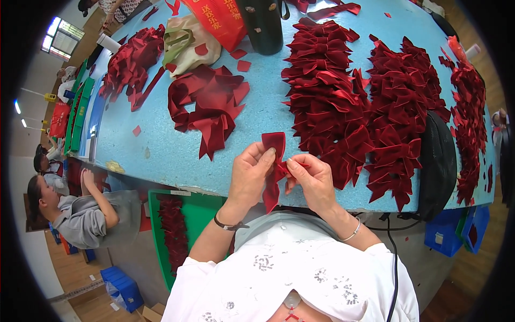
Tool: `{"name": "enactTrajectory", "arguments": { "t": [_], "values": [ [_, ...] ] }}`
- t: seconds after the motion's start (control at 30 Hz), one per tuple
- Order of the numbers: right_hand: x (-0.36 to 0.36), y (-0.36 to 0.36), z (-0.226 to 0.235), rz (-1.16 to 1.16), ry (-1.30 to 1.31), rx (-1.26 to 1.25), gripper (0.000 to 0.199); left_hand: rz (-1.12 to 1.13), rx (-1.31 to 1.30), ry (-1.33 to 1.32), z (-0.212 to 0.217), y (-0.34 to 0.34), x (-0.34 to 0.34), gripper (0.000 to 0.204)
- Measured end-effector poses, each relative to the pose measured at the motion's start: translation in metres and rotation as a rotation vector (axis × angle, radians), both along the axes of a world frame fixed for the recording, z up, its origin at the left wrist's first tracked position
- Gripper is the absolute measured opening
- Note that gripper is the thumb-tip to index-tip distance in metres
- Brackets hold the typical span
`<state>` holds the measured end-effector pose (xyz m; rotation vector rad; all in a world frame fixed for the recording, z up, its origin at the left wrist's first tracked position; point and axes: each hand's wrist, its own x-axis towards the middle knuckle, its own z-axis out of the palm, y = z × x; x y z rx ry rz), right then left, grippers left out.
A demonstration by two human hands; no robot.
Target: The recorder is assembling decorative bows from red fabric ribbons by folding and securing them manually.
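The left hand (248, 174) pinched a dark-red velvet ribbon bow (273, 140) near its middle, above the near edge of the speckled light-blue table (155, 155), while the right hand (314, 181) gripped its side. Shaping the centre seemed in hand; the next move likely called for snugging it, both pinches firm.

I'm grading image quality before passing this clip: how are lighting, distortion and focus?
Head view: light is fairly even across the blue table, with the window at upper left much brighter; head view: the table's near edge bends and the corners go black, as with a fisheye; head view: the held red ribbon and the fingers show no obvious motion blur.
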<state>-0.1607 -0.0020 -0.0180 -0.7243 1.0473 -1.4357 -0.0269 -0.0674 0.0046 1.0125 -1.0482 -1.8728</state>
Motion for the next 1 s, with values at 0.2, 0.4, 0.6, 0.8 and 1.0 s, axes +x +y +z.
{"name": "enactTrajectory", "arguments": {
  "t": [0.2,0.4,0.6,0.8,1.0],
  "values": [
    [0.002,-0.001,0.000,-0.020,0.060,-0.042,0.013,0.110,-0.250,-0.261,-0.010,0.010,-0.005,0.014],
    [0.005,-0.003,0.000,-0.091,-0.032,-0.018,0.014,0.176,-0.388,-0.286,-0.015,0.021,-0.006,0.016],
    [0.001,-0.007,0.002,-0.059,-0.082,0.022,0.015,0.178,-0.400,-0.268,-0.025,0.028,-0.004,0.018],
    [-0.003,-0.010,-0.001,-0.024,-0.189,0.048,0.018,0.164,-0.261,-0.166,-0.020,0.029,-0.002,0.015],
    [-0.007,-0.008,-0.001,-0.026,-0.323,0.012,0.019,0.162,-0.149,-0.072,-0.013,0.030,0.004,0.018]
  ]
}}
